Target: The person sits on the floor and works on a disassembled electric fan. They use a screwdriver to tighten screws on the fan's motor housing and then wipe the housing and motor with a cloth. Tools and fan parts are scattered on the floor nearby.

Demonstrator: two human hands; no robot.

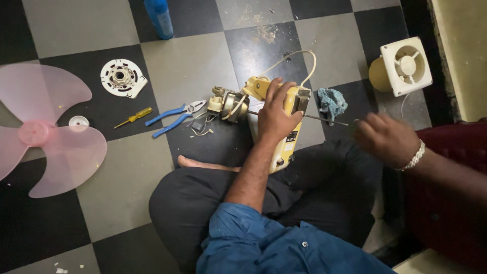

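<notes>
Down on the checkered floor (193, 66), left hand (276, 114) clamps the fan body (290, 137); right hand (385, 138), blurred, grips a screwdriver (324, 120).

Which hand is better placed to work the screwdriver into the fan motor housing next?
Probably the right hand: it already grips the long screwdriver, whose shaft points toward the yellow motor housing. The left hand is occupied, clasped over that housing and steadying it.
</notes>
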